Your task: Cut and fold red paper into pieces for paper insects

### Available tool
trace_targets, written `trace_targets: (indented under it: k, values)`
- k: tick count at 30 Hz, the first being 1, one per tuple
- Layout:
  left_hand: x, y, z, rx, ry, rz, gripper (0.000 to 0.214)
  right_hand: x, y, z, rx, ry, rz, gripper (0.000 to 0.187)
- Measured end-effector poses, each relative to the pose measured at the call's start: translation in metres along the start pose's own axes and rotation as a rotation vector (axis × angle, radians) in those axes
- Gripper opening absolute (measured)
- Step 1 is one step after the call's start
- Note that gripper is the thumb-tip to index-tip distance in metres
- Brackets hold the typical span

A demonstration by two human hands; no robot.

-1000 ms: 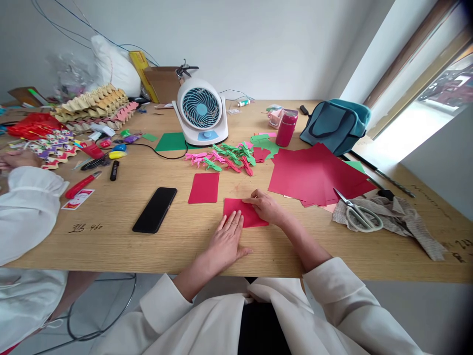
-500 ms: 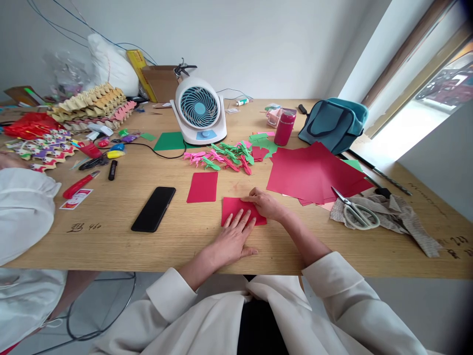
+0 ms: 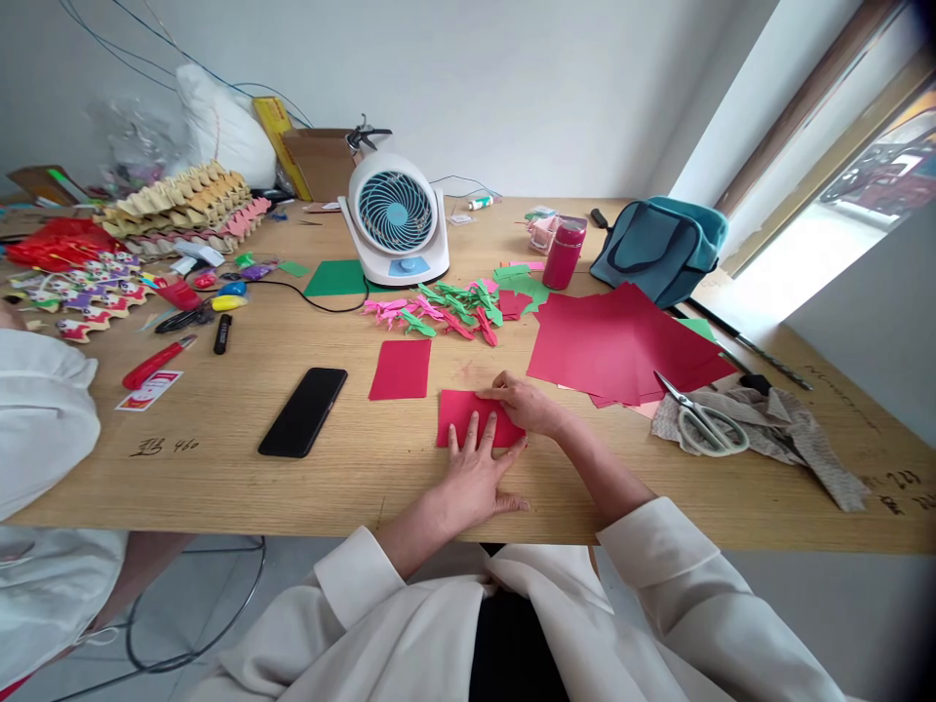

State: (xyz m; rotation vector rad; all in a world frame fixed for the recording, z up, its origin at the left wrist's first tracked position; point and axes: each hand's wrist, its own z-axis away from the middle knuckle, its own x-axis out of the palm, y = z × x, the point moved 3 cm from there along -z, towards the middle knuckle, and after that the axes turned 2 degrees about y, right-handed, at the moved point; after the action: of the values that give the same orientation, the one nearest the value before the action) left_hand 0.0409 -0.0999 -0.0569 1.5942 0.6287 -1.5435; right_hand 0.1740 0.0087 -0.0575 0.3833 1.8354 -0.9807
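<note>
Left hand (image 3: 475, 480) lies spread wide, fingers on the red paper (image 3: 454, 409); right hand (image 3: 523, 402) is half curled, index finger at the paper's far edge, any grip unclear. The paper lies on the table (image 3: 219, 492), phone (image 3: 303, 412) to its left, scissors (image 3: 700, 409) to its right.

Wears a loose, off-white jacket (image 3: 420, 639) of smooth, plain cloth, open down the front and gathered in soft, rounded folds about a black inner layer (image 3: 516, 648), showing as a dark wedge broadening toward the bottom of the view. Matches on both arms, with a roomy left sleeve (image 3: 278, 624) and an equally roomy right sleeve (image 3: 683, 595), lightly creased and finished in broad, seemingly turned-back cuffs (image 3: 360, 577) with crisp, straight edges. Goes uncovered from there down, along both forearms (image 3: 600, 473) and over the left hand (image 3: 475, 480) and right hand (image 3: 527, 407).
</note>
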Motion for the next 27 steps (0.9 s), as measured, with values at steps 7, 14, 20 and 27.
trace_targets:
  k: [7, 14, 20, 27]
  values:
    - [0.001, 0.003, 0.0, 0.011, 0.019, 0.057, 0.097, 0.002, 0.001, 0.0, -0.004, 0.002, 0.021, 0.052]
    - [-0.005, 0.002, 0.004, -0.014, -0.002, 0.04, 0.084, 0.004, 0.004, -0.002, -0.014, 0.014, 0.013, 0.053]
    - [-0.004, -0.022, 0.027, -0.071, 0.03, -0.048, 0.085, 0.006, 0.003, 0.0, -0.027, 0.042, -0.002, 0.054]
    - [0.003, -0.06, 0.06, -0.142, 0.078, -0.126, 0.083, 0.007, -0.002, 0.001, -0.022, 0.079, 0.009, 0.051]
